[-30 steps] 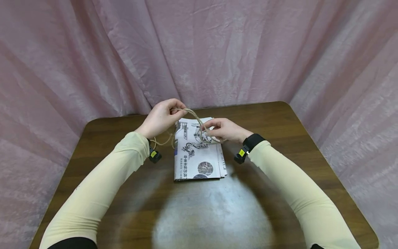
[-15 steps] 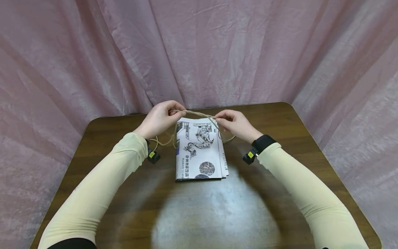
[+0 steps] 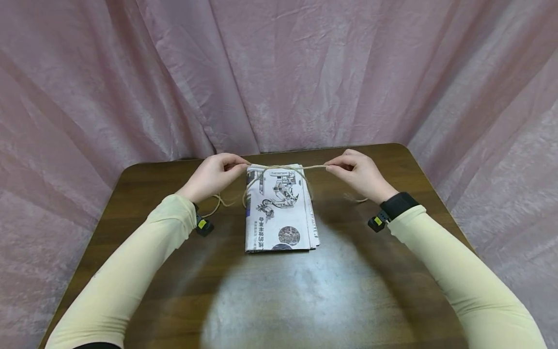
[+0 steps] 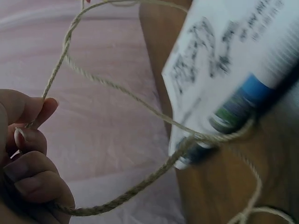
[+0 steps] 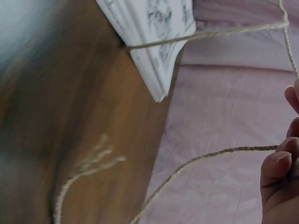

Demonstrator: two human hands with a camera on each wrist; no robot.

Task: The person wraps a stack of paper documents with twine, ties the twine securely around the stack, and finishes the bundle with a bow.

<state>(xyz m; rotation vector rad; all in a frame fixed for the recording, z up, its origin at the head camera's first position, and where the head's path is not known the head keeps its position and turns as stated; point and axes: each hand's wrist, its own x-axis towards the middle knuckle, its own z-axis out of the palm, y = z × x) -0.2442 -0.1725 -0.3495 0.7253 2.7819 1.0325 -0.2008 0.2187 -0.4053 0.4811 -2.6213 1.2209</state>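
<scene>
A folded newspaper [image 3: 272, 223] lies on the table, with jute twine [image 3: 279, 167] looped about its far part. My left hand [image 3: 213, 174] pinches one side of the twine between thumb and forefinger, just off the paper's far left corner. To the right of the paper, my right hand [image 3: 359, 172] pinches the other side. Between the hands the twine runs nearly straight, and the left wrist view shows its strands twisted round each other. A thicker strand of twine [image 4: 161, 169] runs from under my left fingers. The frayed twine end [image 5: 88, 171] hangs loose in the right wrist view.
The brown wooden table [image 3: 279, 300] has rounded far corners. Behind it hangs a pink curtain [image 3: 305, 72]. A loose length of twine [image 3: 213, 208] lies by the left wrist.
My hands have moved apart, the right one outward to the right and the left slightly left. The twine loop has drawn down close to the newspaper and its crossing strand has straightened.
</scene>
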